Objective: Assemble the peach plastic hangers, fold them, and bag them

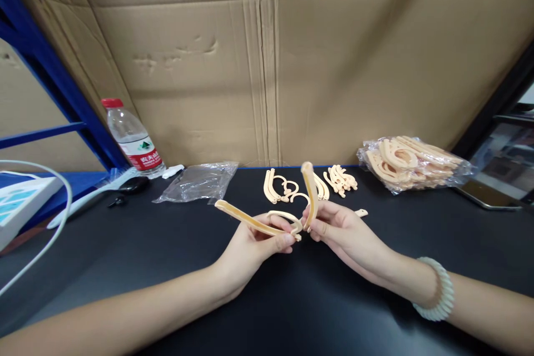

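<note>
My left hand [255, 242] is closed on a long cream plastic strip [244, 219] that slants up to the left, with a curved hook piece [287, 218] at its near end. My right hand [340, 229] pinches a second cream strip [310, 193] that stands nearly upright. The two strips meet between my fingertips above the black table [167, 250]. A pale bead bracelet [438, 288] circles my right wrist.
Loose cream hook pieces [308, 183] lie behind my hands. A clear bag of more pieces [411, 162] lies at the right, an empty clear bag [200, 181] at the left. A water bottle [132, 139], white cable [50, 228], blue rack and cardboard wall stand behind.
</note>
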A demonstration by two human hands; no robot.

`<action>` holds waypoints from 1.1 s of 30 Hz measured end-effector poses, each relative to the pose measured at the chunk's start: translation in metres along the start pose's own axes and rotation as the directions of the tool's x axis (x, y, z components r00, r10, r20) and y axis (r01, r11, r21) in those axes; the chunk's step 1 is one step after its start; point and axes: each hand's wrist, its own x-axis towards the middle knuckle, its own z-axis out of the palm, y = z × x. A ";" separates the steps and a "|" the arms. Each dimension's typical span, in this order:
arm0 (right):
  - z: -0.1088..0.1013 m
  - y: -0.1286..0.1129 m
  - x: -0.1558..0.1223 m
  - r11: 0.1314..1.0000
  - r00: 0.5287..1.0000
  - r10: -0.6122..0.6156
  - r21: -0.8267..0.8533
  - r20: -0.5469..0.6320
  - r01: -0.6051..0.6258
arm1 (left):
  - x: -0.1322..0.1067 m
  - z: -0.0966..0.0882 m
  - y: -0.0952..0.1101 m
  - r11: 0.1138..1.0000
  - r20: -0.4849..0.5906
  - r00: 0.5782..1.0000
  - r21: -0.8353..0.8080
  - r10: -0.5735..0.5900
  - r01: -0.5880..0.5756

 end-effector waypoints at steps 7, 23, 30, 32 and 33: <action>-0.002 0.002 -0.001 0.999 0.995 -0.044 -0.021 0.094 0.046 | 0.000 -0.001 0.002 1.000 0.052 0.999 0.003 0.008 -0.008; 0.002 -0.002 -0.001 0.982 0.995 -0.025 -0.186 0.099 0.043 | -0.005 0.002 0.002 0.993 0.030 0.999 0.109 0.044 -0.047; 0.008 0.001 -0.004 0.972 0.988 -0.140 -0.183 0.063 0.149 | -0.007 0.005 0.000 0.999 -0.049 0.998 0.011 0.044 -0.043; 0.010 0.001 -0.006 0.965 0.984 -0.174 -0.189 0.044 0.179 | -0.007 0.005 0.000 0.999 -0.092 0.995 -0.020 0.032 -0.034; 0.012 0.001 -0.007 0.961 0.982 -0.186 -0.202 0.036 0.189 | -0.007 0.005 0.000 0.999 -0.115 0.993 -0.026 0.026 -0.029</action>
